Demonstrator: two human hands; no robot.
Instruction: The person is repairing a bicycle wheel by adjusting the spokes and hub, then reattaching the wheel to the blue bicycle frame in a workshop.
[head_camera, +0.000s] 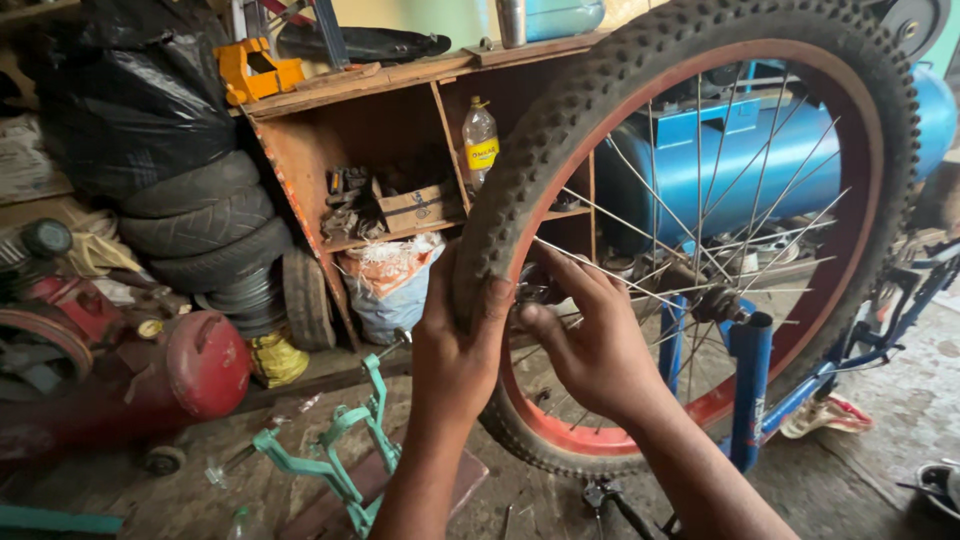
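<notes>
While both forearms rise from the bottom edge, cut off below the elbows, the left hand (455, 345) wraps its grip around the knobby tyre (560, 130) at the wheel's left side, fingers curled over the tread and thumb hidden behind the rubber. Just beside it, the right hand (590, 345) reaches through the spokes (700, 200), its grip pinched narrow on a small dark metal part against the red rim (860, 150); what exactly it pinches is hard to make out, since the fingers cover most of it. The bicycle wheel stands upright in a blue fork (750, 385), filling the middle and right of the view, its top cut off by the frame's edge. On the dirt floor (880, 400) near the left forearm lies a pale green metal stand (340, 455), and a small dark tool by the wheel's base is only half visible. Further left sits a red tank (205, 362), partly cut off. Behind it, worn tyres (205, 225) are stacked under a black plastic bag (130, 90). A wooden shelf (400, 75) holds a clear bottle (480, 140) and cluttered parts too jumbled to tell apart. Through the spokes, a blue cylinder (700, 160) lies furthest back.
</notes>
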